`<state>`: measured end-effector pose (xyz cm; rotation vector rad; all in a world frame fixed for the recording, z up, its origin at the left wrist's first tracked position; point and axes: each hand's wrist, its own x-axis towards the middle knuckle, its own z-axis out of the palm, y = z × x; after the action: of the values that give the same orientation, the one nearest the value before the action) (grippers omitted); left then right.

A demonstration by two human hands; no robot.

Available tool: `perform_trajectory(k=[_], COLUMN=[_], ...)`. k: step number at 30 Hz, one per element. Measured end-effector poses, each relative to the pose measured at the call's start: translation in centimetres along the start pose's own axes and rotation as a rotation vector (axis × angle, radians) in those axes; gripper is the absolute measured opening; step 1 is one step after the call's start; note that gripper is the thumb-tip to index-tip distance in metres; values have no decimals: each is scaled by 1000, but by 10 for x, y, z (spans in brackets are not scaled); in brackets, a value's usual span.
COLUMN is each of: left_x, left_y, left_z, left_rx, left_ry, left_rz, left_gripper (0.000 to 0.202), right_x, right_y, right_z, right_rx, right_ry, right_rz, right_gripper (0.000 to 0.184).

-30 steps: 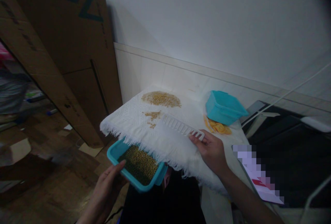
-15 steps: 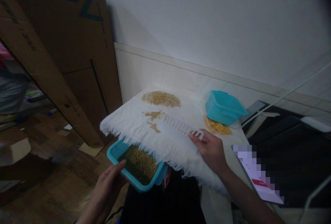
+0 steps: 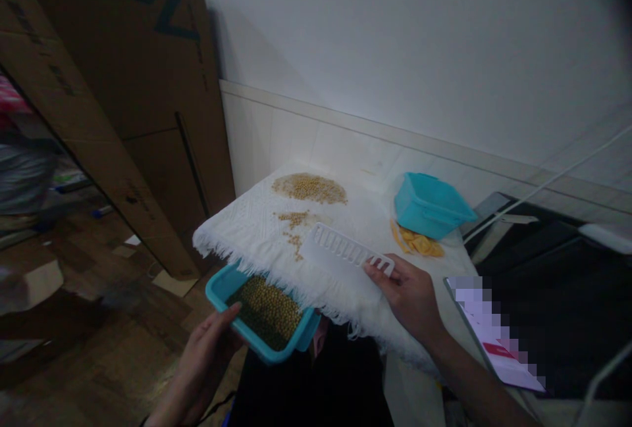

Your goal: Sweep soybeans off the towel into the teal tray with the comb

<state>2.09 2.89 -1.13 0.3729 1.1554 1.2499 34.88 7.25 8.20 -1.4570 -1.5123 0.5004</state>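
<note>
My left hand (image 3: pixel 213 341) is closed on the near left rim of a turquoise plastic tub (image 3: pixel 270 356), thumb over the edge. The tub is below the table's front edge and contains yellow soybeans (image 3: pixel 274 305) beside smaller dark green beans (image 3: pixel 249 322). My right hand (image 3: pixel 407 292) grips the right end of a white slotted plastic plate (image 3: pixel 340 259), its lower edge close to the white cloth (image 3: pixel 237 216). Left of the plate lies a small scatter of soybeans (image 3: pixel 293 218), with a larger soybean pile (image 3: pixel 311 188) behind.
Another turquoise tub (image 3: pixel 432 206) stands at the back right, beside a crumpled yellow cloth (image 3: pixel 419 243). A lit tablet-like screen (image 3: pixel 498 341) lies farther right, near a white cable (image 3: pixel 548 180). A tall cardboard box (image 3: pixel 162 85) is at the left, and a wall runs behind the table.
The slotted plate in my right hand has come slightly nearer to me, and a few soybeans beside it have shifted toward the front edge. My left hand keeps its hold on the tub.
</note>
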Motion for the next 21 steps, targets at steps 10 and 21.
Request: perform_trajectory(k=[10, 21], left_x=[5, 5], left_y=[-1, -1], left_z=[-5, -5], left_rx=[-16, -17], left_ry=[14, -1], left_rz=[10, 31], left_gripper=[35, 43], right_x=[-2, 6], right_y=[-11, -8], right_z=[18, 13], right_rx=[24, -54], right_ry=[-70, 61], right_rz=[-35, -93], right_gripper=[30, 28])
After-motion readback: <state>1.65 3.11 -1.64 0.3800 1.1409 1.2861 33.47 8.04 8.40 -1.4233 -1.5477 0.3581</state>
